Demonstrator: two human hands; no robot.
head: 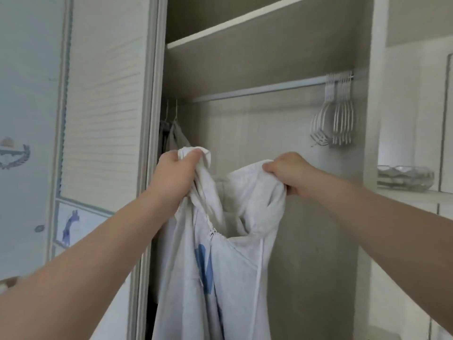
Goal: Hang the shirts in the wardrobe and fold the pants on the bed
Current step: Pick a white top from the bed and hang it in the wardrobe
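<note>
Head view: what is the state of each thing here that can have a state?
white garment, held up by both hands, not hung.
left hand, grips the white garment.
right hand, grips the white garment.
wardrobe, open.
hangers, empty, bunched at the right end of the rail.

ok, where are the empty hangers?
Head view, upper right: the empty hangers hang bunched at the right end of the wardrobe rail, above the right hand.

No words or numbers are showing clearly enough to read; a blue mark [204,268] is peeking from the white shirt [240,278] at lower centre, too folded to make out.
</note>
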